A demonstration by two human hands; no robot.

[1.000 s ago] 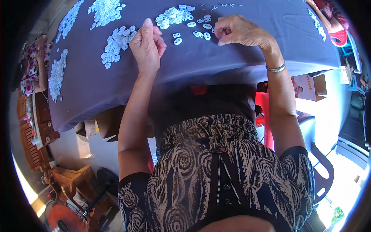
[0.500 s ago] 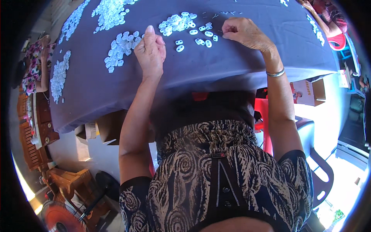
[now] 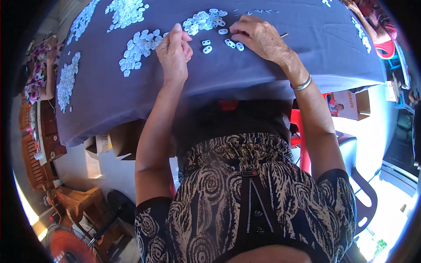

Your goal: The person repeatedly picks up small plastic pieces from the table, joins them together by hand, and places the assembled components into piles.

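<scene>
Loosely clenched left hand [image 3: 174, 53], right hand [image 3: 262, 37] curled beside white pieces [image 3: 240, 46], its grip impossible to tell

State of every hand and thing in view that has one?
Left hand: fingers curled, thumb extended; grip unclear
Right hand: fingers bent; grip unclear
White two-hole plastic pieces: heaped, some loose
Purple-grey tablecloth: spread, near edge hanging
Bracelet: worn
Orange fan: on or off unclear
</scene>
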